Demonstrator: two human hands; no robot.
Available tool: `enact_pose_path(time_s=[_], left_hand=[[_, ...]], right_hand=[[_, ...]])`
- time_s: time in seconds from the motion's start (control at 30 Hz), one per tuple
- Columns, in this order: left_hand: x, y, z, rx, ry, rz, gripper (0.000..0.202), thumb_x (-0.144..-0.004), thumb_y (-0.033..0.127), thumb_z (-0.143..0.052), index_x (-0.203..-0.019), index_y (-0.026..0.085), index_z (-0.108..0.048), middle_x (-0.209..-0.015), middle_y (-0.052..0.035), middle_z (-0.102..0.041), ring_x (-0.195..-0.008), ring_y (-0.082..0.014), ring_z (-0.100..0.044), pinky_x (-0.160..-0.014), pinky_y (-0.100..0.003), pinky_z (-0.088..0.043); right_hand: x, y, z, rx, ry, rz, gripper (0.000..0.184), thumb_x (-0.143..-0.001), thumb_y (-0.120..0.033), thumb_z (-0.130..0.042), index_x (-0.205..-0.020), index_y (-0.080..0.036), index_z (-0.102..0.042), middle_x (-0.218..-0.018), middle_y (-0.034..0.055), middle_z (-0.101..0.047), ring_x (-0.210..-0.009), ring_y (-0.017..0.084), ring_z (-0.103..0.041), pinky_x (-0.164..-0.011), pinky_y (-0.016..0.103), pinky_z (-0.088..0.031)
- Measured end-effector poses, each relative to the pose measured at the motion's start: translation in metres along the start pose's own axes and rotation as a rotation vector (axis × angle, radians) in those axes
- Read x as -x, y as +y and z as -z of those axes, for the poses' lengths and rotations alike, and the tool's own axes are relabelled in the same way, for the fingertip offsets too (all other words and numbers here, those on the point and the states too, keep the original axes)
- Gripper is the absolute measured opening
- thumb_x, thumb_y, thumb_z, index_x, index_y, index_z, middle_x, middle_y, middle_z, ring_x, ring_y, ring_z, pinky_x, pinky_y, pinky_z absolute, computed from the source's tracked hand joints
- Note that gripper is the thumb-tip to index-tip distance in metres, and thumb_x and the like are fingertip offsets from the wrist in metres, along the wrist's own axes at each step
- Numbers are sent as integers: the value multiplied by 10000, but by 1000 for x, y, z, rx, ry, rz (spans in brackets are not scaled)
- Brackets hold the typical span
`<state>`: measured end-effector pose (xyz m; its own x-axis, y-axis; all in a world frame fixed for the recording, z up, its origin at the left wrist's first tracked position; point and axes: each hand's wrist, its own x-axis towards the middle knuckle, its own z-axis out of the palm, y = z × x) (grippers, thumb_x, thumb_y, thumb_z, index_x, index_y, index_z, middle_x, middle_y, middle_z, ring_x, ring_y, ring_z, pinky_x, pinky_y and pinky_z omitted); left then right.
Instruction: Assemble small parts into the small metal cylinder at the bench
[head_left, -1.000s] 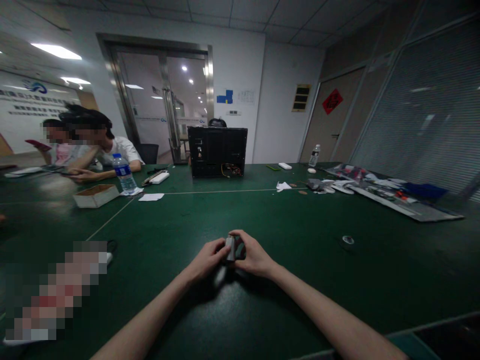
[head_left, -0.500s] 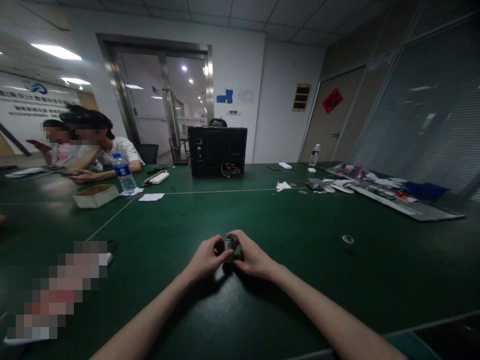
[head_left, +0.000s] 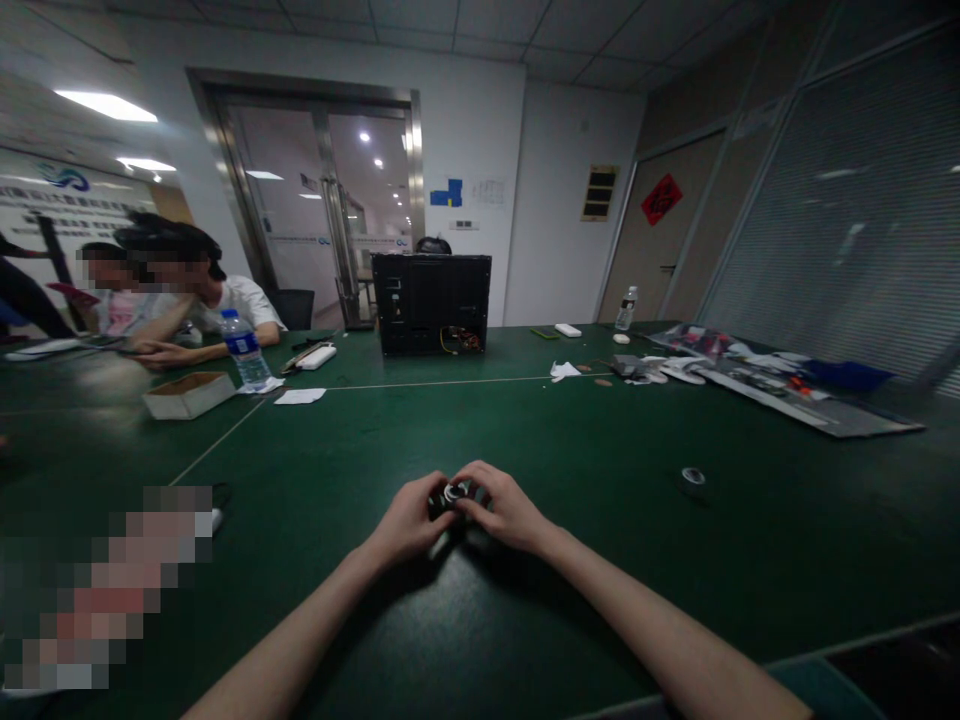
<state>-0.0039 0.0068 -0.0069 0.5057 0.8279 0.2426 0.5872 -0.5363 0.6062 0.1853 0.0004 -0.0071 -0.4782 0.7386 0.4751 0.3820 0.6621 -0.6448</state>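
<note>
Both of my hands meet low over the green table [head_left: 570,440], just in front of me. My left hand [head_left: 409,522] and my right hand [head_left: 504,510] are closed together on a small dark and silver object [head_left: 451,494], perhaps a roll of tape. Their fingertips pinch it from both sides. Most of the object is hidden by my fingers.
A small tape roll [head_left: 691,477] lies to the right. Far across stand a black computer case [head_left: 431,303], a water bottle [head_left: 241,349] and a cardboard box [head_left: 187,393]. Papers and boards [head_left: 780,385] clutter the right. Two people [head_left: 176,300] sit at the far left.
The object has been turned in my fingers: it stood upright showing a silver side, now it sits lower and shows a dark ringed face. My hands stayed in place.
</note>
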Motion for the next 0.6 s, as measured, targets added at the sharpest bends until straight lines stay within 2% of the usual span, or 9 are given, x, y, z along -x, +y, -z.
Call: enact_pose_path(time_s=[0.3, 0.6], left_hand=[[4, 10, 3, 27, -50, -84, 174, -796, 265, -543, -920, 145, -566, -806, -26, -594, -700, -146, -515, -633, -235, -384], [0, 9, 1, 112, -65, -7, 234, -753, 303, -613, -928, 148, -607, -847, -34, -627, -743, -160, -554, -669, -240, -425]], right_hand=[[-1, 1, 1, -39, 20, -44, 107, -842, -225, -563, -917, -182, -626, -890, 30, -579, -745, 121, -555, -642, 228, -451], [-1, 2, 1, -19, 46, -54, 70, -828, -192, -562, -858, -178, -624, -854, 28, -590, -749, 128, -561, -639, 231, -446]])
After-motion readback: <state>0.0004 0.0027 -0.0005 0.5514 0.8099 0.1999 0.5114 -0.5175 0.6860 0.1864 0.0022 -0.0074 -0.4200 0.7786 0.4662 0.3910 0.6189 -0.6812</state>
